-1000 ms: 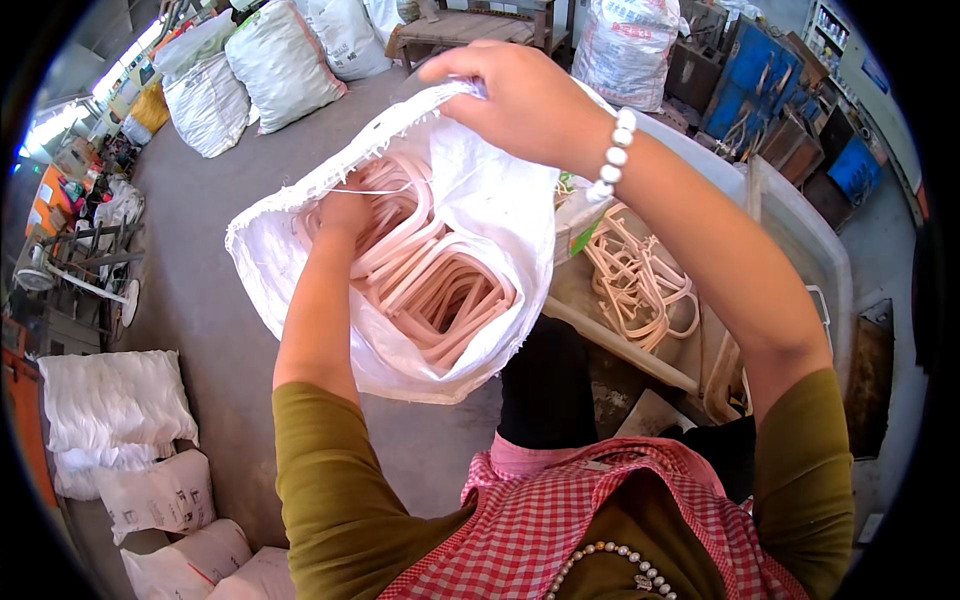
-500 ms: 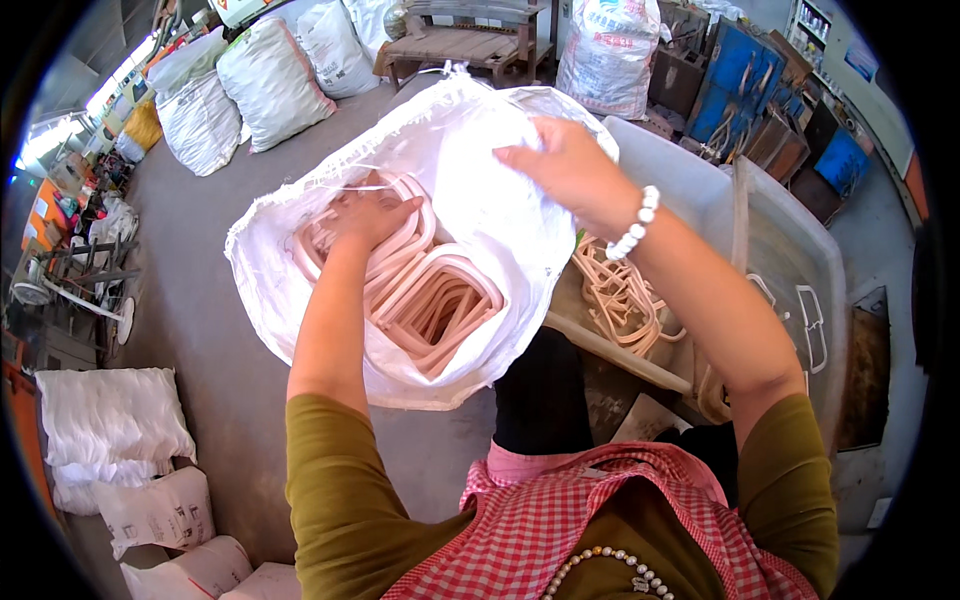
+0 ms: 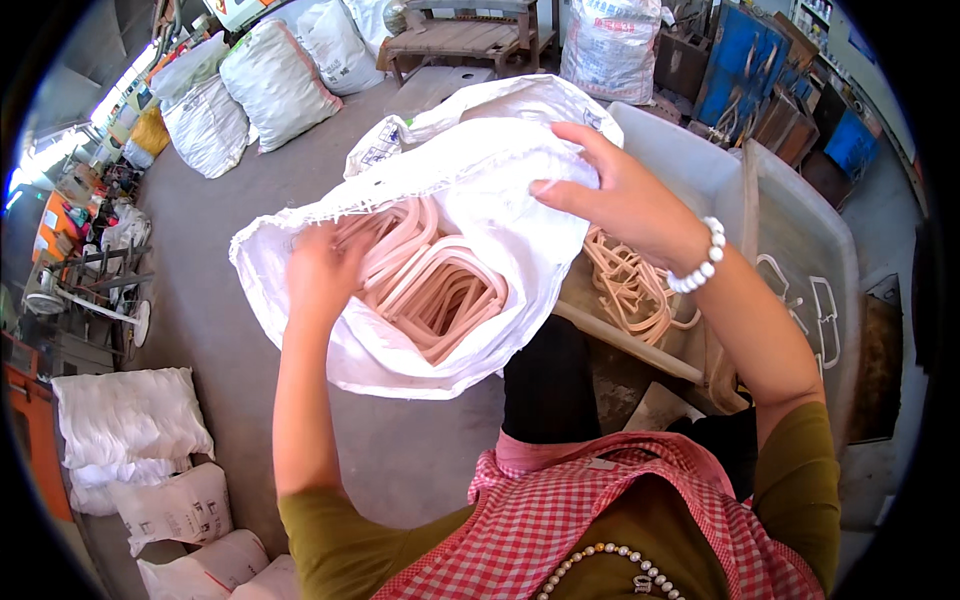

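A white woven sack (image 3: 470, 345) stands open-mouthed in front of me. Packed inside are stacks of pink plastic hanger-like frames (image 3: 440, 285) with rounded corners. My left hand (image 3: 325, 270) is at the left side of the mouth, over the stacked frames, thumb apart from the slightly blurred fingers; nothing shows in its grasp. On the far right side, my right hand (image 3: 635, 205) grips the sack's edge between thumb and fingers. The upper flap of the sack folds over part of the contents and hides them.
Right of the sack, a pale plastic tub (image 3: 665, 150) holds a heap of loose pink frames (image 3: 635, 290). Another tub (image 3: 800, 215) beside it has white frames (image 3: 824, 310). Full white sacks (image 3: 275, 85) and a wooden bench (image 3: 460, 42) stand behind. More bags (image 3: 130, 415) lie at left.
My left hand has drawn back from the frames toward the left rim. My right hand has moved slightly right and down, and the sack's far edge has folded forward over the mouth.
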Demonstrator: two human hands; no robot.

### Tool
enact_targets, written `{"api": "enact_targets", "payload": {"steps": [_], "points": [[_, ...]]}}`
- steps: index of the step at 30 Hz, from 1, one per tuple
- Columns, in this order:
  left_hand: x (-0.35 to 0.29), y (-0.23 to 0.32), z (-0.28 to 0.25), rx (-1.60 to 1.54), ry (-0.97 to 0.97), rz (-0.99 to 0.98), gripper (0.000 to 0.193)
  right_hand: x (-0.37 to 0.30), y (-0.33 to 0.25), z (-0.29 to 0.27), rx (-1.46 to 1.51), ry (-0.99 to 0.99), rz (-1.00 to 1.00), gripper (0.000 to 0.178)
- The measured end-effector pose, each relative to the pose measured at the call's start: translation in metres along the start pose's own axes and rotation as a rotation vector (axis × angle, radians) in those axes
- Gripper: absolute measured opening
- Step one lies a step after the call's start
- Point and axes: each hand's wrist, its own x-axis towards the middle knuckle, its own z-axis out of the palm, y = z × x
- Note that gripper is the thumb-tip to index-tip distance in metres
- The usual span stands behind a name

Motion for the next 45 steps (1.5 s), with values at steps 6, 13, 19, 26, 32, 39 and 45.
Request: {"api": "enact_targets", "payload": {"steps": [6,13,19,26,32,39,45], "points": [[-0.045,-0.078,-0.049,0.675,0.747,-0.197,0.042,-0.031,-0.011,0.012,0.164,-0.127,0.310,0.062],[0.048,-0.132,-0.134,0.066,0.365,-0.380,0.045,-0.014,-0.007,0.034,0.231,-0.192,0.262,0.031],[0.146,-0.140,-0.202,0.220,0.379,-0.307,0.048,-0.002,-0.027,0.036,0.259,-0.139,0.229,0.024],[0.135,-0.132,-0.205,-0.285,0.229,-0.474,0.039,-0.007,-0.018,0.012,0.329,-0.084,0.146,0.023],[0.105,-0.126,-0.238,-0.169,0.114,-0.435,0.044,-0.009,-0.039,-0.008,0.419,0.006,0.014,0.024],[0.098,-0.086,-0.233,0.424,0.325,-0.066,0.069,-0.011,-0.039,-0.005,0.179,0.065,0.000,0.035],[0.039,0.090,-0.181,0.377,0.412,0.288,0.052,-0.024,-0.033,0.002,-0.399,0.480,-0.581,0.058]]}}
